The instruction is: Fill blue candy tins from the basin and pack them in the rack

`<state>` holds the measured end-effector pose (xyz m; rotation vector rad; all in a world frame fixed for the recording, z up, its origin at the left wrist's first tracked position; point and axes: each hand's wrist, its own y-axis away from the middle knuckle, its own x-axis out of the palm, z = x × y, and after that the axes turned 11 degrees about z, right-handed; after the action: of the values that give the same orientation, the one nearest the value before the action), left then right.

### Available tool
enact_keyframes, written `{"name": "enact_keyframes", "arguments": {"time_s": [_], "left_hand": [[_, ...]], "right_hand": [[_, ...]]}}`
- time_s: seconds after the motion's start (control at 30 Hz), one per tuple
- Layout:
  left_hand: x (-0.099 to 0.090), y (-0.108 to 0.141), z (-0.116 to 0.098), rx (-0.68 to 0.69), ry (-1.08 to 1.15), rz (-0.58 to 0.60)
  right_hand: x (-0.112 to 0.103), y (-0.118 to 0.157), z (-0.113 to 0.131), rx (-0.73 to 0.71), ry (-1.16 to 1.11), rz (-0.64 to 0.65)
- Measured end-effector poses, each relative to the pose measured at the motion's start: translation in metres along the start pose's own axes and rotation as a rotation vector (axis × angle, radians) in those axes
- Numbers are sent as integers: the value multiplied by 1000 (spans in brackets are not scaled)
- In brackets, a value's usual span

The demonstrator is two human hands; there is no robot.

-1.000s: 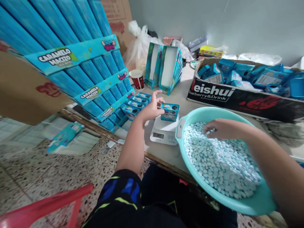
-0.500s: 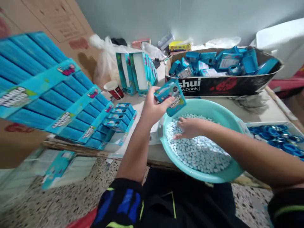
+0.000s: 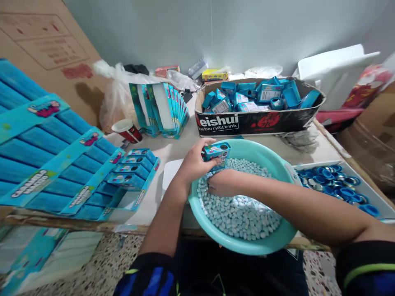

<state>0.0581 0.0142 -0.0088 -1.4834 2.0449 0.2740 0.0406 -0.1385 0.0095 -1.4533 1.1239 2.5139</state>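
And here the blue carton (image 3: pixel 219 152) is held by the left hand (image 3: pixel 197 162) over the basin (image 3: pixel 262 155), just beyond the right hand (image 3: pixel 226 183), whose fingers are sunk in pale candies (image 3: pixel 247 220), any grip hidden!

Box (image 3: pixel 218 153) lifted off scale (image 3: pixel 170 173), held over basin (image 3: pixel 243 246), right fingers (image 3: pixel 215 187) closer to it

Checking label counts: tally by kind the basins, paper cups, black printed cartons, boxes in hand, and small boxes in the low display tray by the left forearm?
Teal basin: 1
Paper cup: 1
Black printed carton: 1
Box in left hand: 1
Small boxes in low display tray: 4
Total: 8
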Motion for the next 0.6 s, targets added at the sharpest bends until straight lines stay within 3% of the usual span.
{"name": "enact_keyframes", "arguments": {"time_s": [0.17, 0.33, 0.47, 0.6], "left_hand": [[3, -1, 3, 63, -13, -22], [2, -4, 3, 100, -44, -40], [0, 0, -2, 105, -74, 1], [-1, 5, -7, 142, -73, 56]], "right_hand": [[-19, 22, -17, -10, -60, -86], [-37, 49, -50, -93, -642, -241], [-37, 47, -61, -238, -963, -552], [-29, 25, -54, -339, -1087, -1109]]}}
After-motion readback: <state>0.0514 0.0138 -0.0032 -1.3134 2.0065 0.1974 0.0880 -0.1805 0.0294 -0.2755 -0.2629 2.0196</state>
